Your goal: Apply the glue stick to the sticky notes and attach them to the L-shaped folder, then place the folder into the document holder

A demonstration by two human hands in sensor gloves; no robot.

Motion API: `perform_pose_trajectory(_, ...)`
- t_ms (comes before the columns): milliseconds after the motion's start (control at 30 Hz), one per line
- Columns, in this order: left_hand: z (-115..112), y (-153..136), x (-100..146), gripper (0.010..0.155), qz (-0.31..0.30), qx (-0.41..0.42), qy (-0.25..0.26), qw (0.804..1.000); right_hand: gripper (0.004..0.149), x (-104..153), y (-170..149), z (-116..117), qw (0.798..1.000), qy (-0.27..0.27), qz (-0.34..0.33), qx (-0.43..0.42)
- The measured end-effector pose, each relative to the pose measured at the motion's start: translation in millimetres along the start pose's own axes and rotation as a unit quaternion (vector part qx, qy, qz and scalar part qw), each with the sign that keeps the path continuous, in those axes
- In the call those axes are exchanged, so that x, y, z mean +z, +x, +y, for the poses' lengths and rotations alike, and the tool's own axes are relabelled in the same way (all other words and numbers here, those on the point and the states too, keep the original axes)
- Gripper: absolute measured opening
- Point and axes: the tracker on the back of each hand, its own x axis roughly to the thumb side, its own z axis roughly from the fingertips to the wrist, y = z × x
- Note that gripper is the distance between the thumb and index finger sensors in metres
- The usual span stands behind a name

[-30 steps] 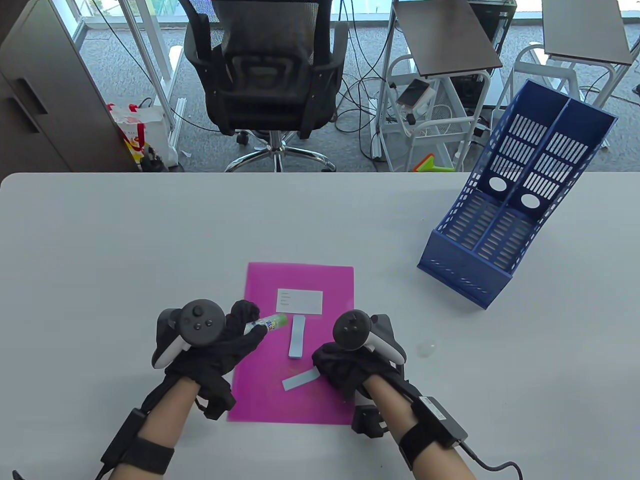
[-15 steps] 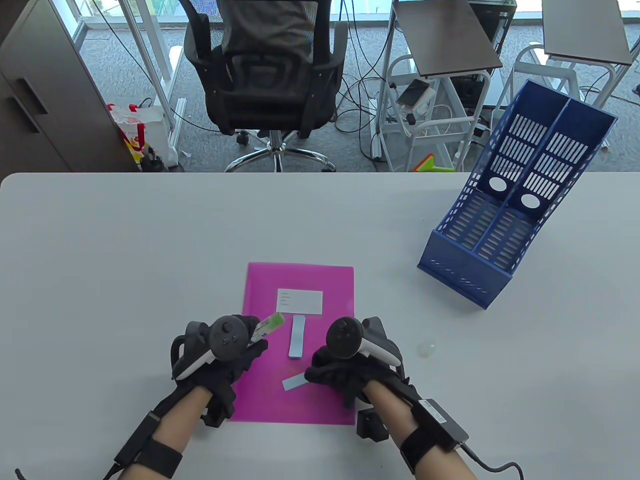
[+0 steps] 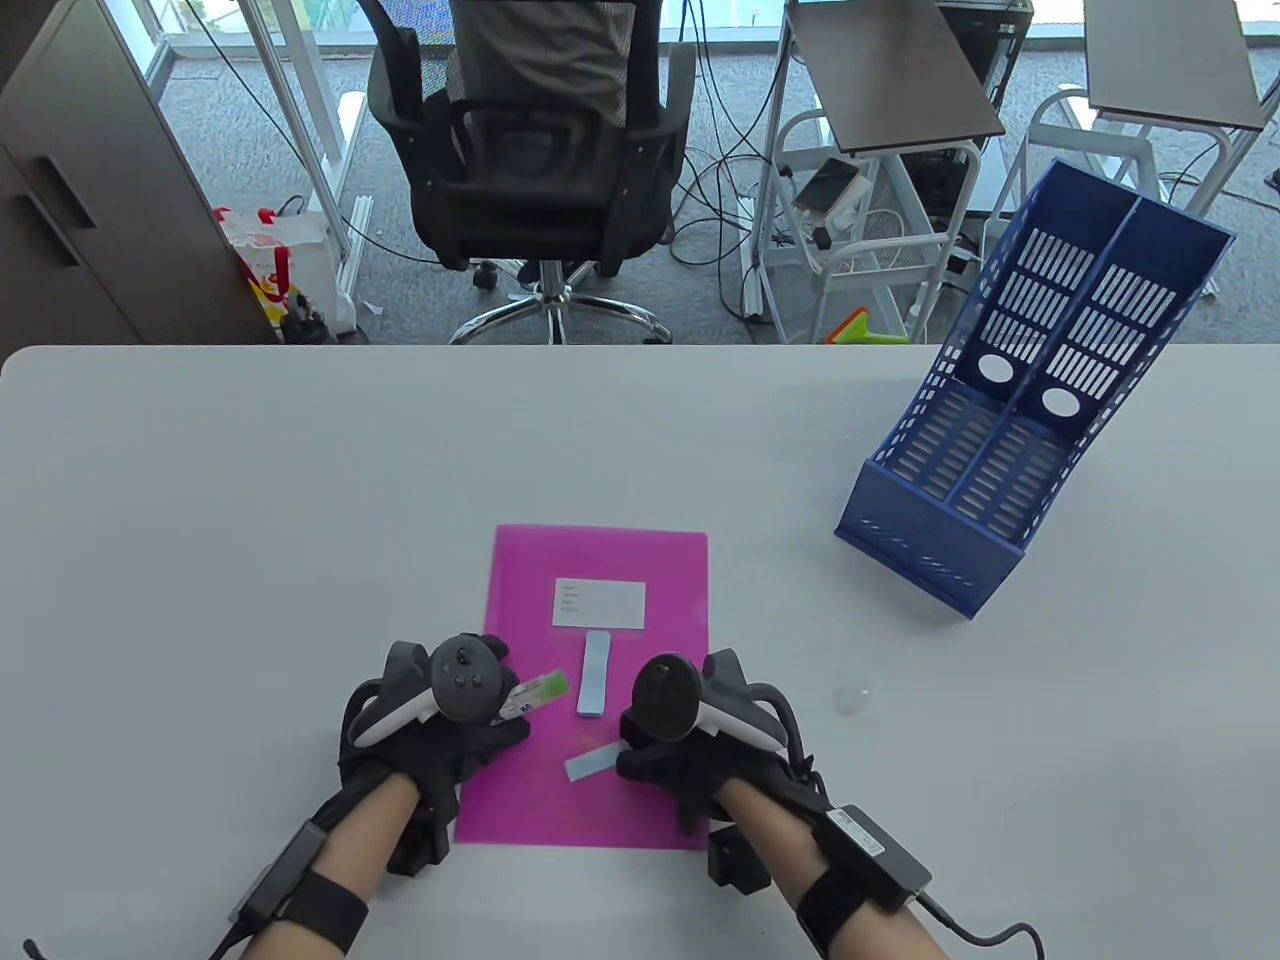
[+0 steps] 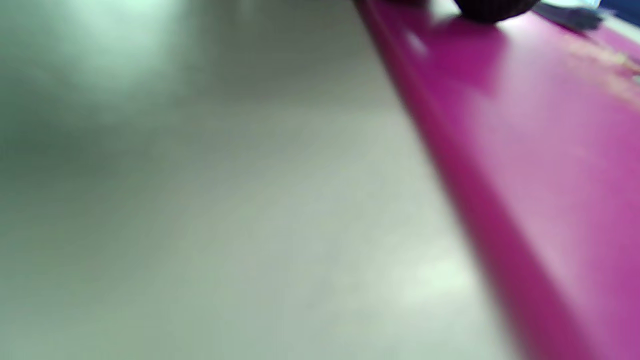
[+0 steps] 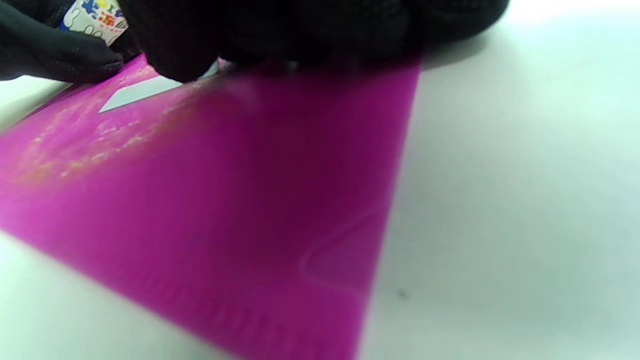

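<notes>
Table view: the magenta L-shaped folder [image 3: 590,690] lies flat on the table [image 3: 200,520] in front of the person, apparently as a backing surface for gluing. The left hand [image 3: 455,720] grasps the glue stick [image 3: 535,692], its green end angled toward the centre of the folder, probably so it can reach the loose note. The right hand [image 3: 680,755] bears down on one end of a pale blue sticky note [image 3: 592,763] lying slantwise on the folder, likely to keep it from sliding; whether the fingers pinch or merely press it cannot be told. A second blue note [image 3: 594,677] lies upright just below the folder's white label [image 3: 599,603], whose lines of print are too small to read. The blue document holder [image 3: 1010,440] stands well apart at the far right, its two compartments holding nothing

Left wrist view: blurred; only the folder's edge [image 4: 525,165] on the table shows

Right wrist view: gloved fingers [image 5: 280,35] cover the note's end [image 5: 140,92]; the glue stick label [image 5: 97,15] carries coloured characters, not legible here
</notes>
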Motion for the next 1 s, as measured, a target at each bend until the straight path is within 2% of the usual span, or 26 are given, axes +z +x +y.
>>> perform_pose_trajectory(200, -2.3, 0.2, 0.9, 0.053, 0.0, 0.002, 0.002, 1.0, 0.031, 1.1, -4.9, -1.1, 0.998, -0.005, 0.002, -0.058)
perform_pose_trajectory(300, -2.3, 0.2, 1.2, 0.054, 0.001, 0.005, 0.002, 1.0, 0.031, 2.8, -5.5, -1.7, 0.997, -0.027, -0.01, -0.077)
perform_pose_trajectory(533, -2.6, 0.2, 1.5, 0.054, 0.003, 0.001, 0.008, 1.0, 0.032, 4.4, -5.1, 1.4, 0.99, -0.027, -0.025, -0.134)
perform_pose_trajectory(733, -3.9, -0.6, 2.0, 0.053, 0.003, 0.007, 0.013, 1.0, 0.032, 6.7, -8.3, 1.4, 0.978, -0.028, -0.036, -0.204)
perform_pose_trajectory(1000, -5.2, -1.2, 2.6, 0.053, 0.003, 0.013, 0.017, 1.0, 0.032, 7.7, -12.8, 0.7, 0.967, -0.03, -0.04, -0.252)
